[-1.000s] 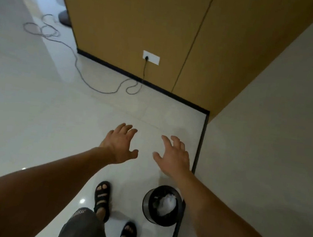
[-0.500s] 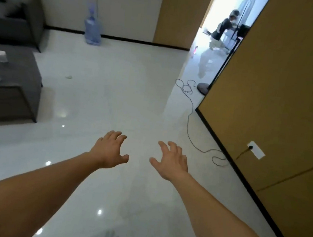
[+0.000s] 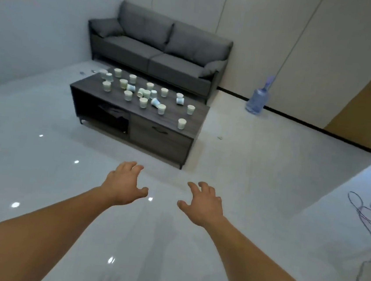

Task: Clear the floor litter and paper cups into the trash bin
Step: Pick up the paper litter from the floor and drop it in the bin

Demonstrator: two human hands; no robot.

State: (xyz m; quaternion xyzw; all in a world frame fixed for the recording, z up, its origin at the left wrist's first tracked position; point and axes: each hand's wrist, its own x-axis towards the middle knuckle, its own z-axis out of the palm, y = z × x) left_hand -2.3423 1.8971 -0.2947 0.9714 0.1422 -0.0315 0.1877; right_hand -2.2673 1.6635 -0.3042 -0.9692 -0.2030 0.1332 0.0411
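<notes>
Swung left since half a second ago, away from the brown wall panel, so that the low dark grey wooden coffee table now sits dead ahead instead of at the left edge. Held out in front as before: left hand (image 3: 122,185) and right hand (image 3: 203,205), fingers spread and loosely curled, gripping nothing, well apart from each other, above the glossy white floor (image 3: 39,170).

On the tabletop (image 3: 171,118): small white paper cups (image 3: 146,94), about twenty, too blurred for an exact count. Mostly upright, roughly four tipped on their sides near the middle and right. Contents not readable.

Below the tabletop, two compartments: an open one at the left (image 3: 105,113) holding something dark, not identifiable, and a shut drawer at the right (image 3: 160,135).

On the floor, three small scraps of litter: two (image 3: 81,73) beyond the table's far left corner, one (image 3: 220,137) to its right.

Behind the table, one dark grey two-seat fabric sofa (image 3: 157,52). Against the wall at the right, one blue translucent water bottle (image 3: 256,102), upright, fill level unclear. At the far right, one loose tangle of cable (image 3: 364,211).
</notes>
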